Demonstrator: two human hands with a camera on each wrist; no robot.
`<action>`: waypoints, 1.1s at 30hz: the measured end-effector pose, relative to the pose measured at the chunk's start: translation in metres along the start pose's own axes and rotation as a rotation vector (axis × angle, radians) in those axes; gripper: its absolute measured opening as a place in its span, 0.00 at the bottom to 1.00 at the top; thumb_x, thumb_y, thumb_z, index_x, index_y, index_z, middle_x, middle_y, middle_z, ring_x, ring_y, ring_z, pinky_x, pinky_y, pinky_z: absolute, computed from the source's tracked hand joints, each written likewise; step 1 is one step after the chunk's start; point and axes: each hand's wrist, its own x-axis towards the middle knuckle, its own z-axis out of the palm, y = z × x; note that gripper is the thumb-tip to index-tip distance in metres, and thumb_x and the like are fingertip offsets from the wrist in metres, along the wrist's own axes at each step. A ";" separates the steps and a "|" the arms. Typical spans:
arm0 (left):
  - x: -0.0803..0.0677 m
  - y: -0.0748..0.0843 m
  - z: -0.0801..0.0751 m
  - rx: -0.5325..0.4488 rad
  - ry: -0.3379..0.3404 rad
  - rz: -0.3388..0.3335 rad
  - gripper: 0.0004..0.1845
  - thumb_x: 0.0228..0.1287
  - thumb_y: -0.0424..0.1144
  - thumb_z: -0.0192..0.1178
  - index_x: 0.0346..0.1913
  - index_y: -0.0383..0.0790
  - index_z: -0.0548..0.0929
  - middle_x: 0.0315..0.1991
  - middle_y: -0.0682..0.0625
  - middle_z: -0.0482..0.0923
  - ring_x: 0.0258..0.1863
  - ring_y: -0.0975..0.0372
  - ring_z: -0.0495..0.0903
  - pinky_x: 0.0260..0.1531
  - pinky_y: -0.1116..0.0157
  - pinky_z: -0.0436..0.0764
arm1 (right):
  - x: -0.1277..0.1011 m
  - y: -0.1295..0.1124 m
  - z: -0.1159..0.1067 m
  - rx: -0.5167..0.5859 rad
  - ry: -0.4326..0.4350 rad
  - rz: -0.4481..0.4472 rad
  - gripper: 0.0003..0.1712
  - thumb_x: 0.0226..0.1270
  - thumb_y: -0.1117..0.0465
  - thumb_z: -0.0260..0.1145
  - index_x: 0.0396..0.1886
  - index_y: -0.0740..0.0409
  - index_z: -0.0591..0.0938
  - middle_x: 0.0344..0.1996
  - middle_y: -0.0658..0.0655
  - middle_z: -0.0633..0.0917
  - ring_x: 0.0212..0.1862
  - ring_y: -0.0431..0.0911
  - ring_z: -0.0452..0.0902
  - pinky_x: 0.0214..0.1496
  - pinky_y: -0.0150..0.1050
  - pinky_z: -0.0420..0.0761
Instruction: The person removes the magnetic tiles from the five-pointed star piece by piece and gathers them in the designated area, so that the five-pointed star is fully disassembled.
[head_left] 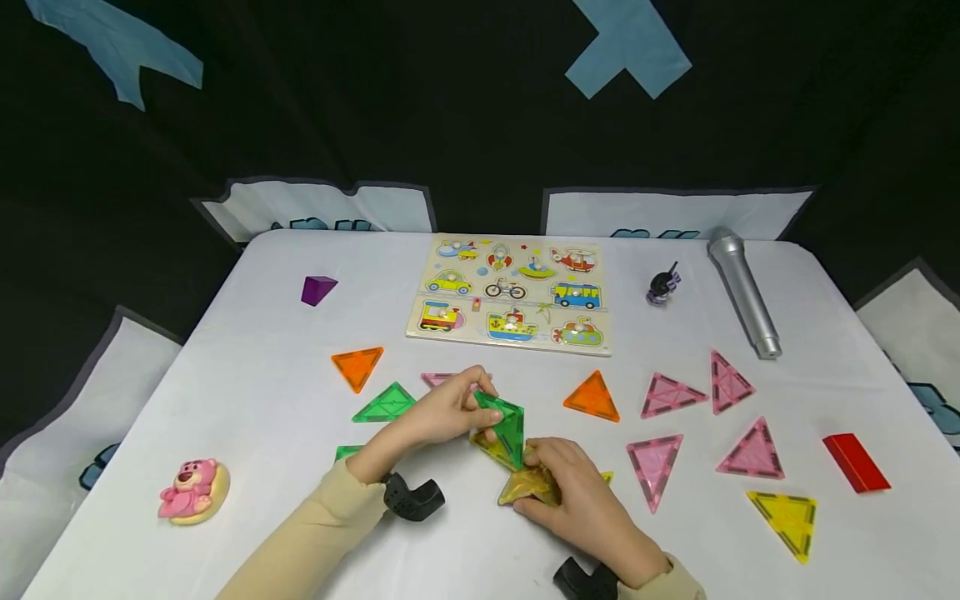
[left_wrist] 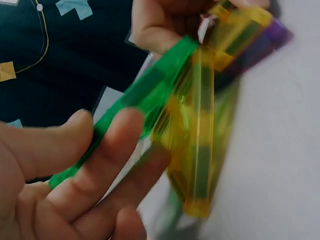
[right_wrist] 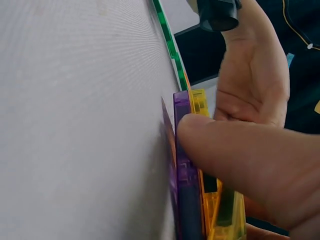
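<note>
My left hand [head_left: 448, 410] pinches a green triangular magnetic tile [head_left: 510, 427] between thumb and fingers, tilted up over the middle of the table. Its edge meets a group of yellow magnetic tiles [head_left: 534, 485], which my right hand [head_left: 576, 493] grips from the right. In the left wrist view the green tile leans against the upright yellow tiles, and the fingertips lie right at them. A purple tile [right_wrist: 186, 210] is layered against the yellow ones in the right wrist view, with the right thumb pressed over its edge. The palm hides part of the yellow group.
Loose green [head_left: 386, 402], orange [head_left: 592, 397], pink [head_left: 655, 467] and yellow tiles [head_left: 787, 521] lie around the hands. A vehicle puzzle board [head_left: 510, 292] is behind. Farther out are a silver microphone [head_left: 744, 292], a red block [head_left: 857, 462], a purple block [head_left: 318, 289] and a pink bear toy [head_left: 193, 492].
</note>
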 end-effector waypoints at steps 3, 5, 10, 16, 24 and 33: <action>-0.006 -0.005 -0.001 -0.051 -0.059 -0.042 0.10 0.63 0.30 0.54 0.42 0.31 0.65 0.21 0.40 0.81 0.19 0.59 0.77 0.20 0.70 0.66 | 0.000 -0.001 0.001 -0.012 0.006 -0.005 0.26 0.44 0.53 0.75 0.44 0.54 0.75 0.50 0.54 0.76 0.54 0.48 0.67 0.56 0.49 0.66; -0.007 -0.007 -0.001 -0.095 -0.090 -0.054 0.10 0.63 0.29 0.54 0.42 0.31 0.65 0.22 0.38 0.80 0.22 0.56 0.80 0.20 0.70 0.66 | 0.000 -0.002 0.001 -0.029 0.007 0.000 0.32 0.44 0.52 0.75 0.49 0.57 0.74 0.50 0.54 0.75 0.54 0.48 0.67 0.56 0.49 0.66; -0.007 -0.009 -0.003 -0.154 -0.135 -0.040 0.09 0.63 0.28 0.53 0.41 0.31 0.64 0.23 0.36 0.80 0.25 0.53 0.81 0.17 0.71 0.59 | 0.000 -0.003 0.001 -0.049 -0.010 0.014 0.42 0.45 0.49 0.74 0.58 0.61 0.68 0.52 0.56 0.75 0.54 0.49 0.67 0.55 0.49 0.66; -0.008 -0.010 -0.005 -0.185 -0.189 -0.035 0.08 0.62 0.27 0.53 0.41 0.33 0.66 0.24 0.34 0.80 0.29 0.51 0.81 0.25 0.70 0.67 | 0.000 -0.001 0.001 -0.051 0.005 -0.010 0.44 0.46 0.47 0.72 0.60 0.62 0.67 0.52 0.55 0.75 0.54 0.47 0.67 0.55 0.48 0.66; -0.001 0.000 -0.007 -0.097 -0.159 0.018 0.08 0.63 0.28 0.53 0.42 0.34 0.67 0.24 0.39 0.81 0.11 0.66 0.63 0.16 0.72 0.59 | 0.000 0.001 -0.001 -0.055 0.001 -0.026 0.36 0.48 0.45 0.71 0.56 0.55 0.72 0.51 0.51 0.75 0.54 0.46 0.66 0.55 0.49 0.66; 0.037 0.015 -0.006 0.080 0.018 -0.047 0.08 0.63 0.31 0.54 0.44 0.37 0.69 0.21 0.41 0.81 0.14 0.58 0.70 0.16 0.67 0.70 | 0.000 0.001 -0.001 -0.074 -0.027 -0.027 0.34 0.51 0.44 0.68 0.55 0.56 0.74 0.52 0.52 0.74 0.55 0.45 0.65 0.56 0.49 0.66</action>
